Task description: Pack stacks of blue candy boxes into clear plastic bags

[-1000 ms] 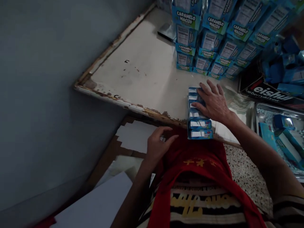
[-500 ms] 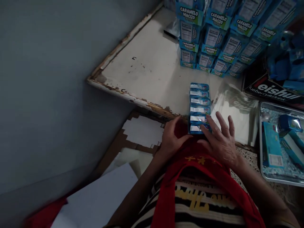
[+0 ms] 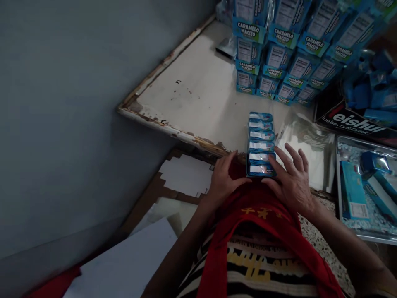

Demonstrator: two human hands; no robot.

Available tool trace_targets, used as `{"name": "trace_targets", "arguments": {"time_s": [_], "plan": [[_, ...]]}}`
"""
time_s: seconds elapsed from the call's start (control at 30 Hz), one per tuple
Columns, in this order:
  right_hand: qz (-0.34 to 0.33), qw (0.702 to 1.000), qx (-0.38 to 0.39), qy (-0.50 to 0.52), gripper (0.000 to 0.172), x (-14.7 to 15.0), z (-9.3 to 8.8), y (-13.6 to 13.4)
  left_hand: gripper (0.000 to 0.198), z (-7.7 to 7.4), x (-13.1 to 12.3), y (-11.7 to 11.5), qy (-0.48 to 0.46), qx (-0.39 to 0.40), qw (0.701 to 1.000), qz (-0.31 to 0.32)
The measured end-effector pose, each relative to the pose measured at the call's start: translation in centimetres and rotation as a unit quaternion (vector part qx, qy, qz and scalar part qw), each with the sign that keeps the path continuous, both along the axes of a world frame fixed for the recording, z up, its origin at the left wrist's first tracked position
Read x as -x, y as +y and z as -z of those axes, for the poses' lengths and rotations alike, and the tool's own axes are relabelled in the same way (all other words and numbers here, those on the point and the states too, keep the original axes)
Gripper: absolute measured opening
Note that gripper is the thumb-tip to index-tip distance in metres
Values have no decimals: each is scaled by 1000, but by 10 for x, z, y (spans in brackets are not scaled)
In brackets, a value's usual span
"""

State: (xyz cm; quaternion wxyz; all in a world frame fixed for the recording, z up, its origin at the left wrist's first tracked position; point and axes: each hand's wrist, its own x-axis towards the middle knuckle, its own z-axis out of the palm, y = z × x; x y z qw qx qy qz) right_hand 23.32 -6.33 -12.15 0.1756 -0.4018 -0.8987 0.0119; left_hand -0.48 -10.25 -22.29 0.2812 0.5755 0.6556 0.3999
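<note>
A narrow row of small blue packs [image 3: 261, 135] with white label strips lies on the worn white tabletop, its near end at the table's front edge. My left hand [image 3: 223, 178] rests at the row's near left corner, thumb stretched toward the near end and fingers on the table edge. On the other side, my right hand [image 3: 293, 182] is spread, its index finger at the right side of the nearer packs and its thumb by the near right corner. Neither hand is wrapped round the row. Whether the thumbs press on it, I cannot tell.
Stacked blue "Caramelo Macizo" boxes [image 3: 273, 72] stand at the back. To the right are a clear plastic bag [image 3: 310, 153], a black carton [image 3: 350, 118] of blue items and a clear tray [image 3: 339, 186] holding blue boxes. A grey wall [image 3: 62, 124] borders the left.
My right index finger has shifted off the nearest pack toward the row's right side. My left hand stays nearly where it was. The whole view has tilted slightly.
</note>
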Motion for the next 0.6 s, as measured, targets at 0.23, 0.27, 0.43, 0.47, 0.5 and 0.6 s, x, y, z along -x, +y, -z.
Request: {"name": "trace_targets", "arguments": {"time_s": [0.23, 0.27, 0.43, 0.47, 0.5, 0.6], "plan": [[32, 963, 125, 235, 33, -24, 12, 39, 51, -7, 15, 27, -251, 5, 968, 24], [63, 939, 160, 297, 30, -29, 18, 44, 48, -6, 14, 27, -282, -1, 959, 16], [119, 870, 249, 410, 43, -29, 61, 34, 56, 2, -8, 22, -362, -19, 932, 18], [129, 876, 233, 403, 45, -24, 68, 29, 58, 4, -13, 22, -366, -22, 930, 27], [144, 881, 213, 398, 46, -18, 73, 25, 57, 6, -17, 23, -365, -27, 930, 31], [192, 882, 151, 403, 39, 1, 82, 22, 47, 7, -24, 29, -311, -46, 949, -4]]}}
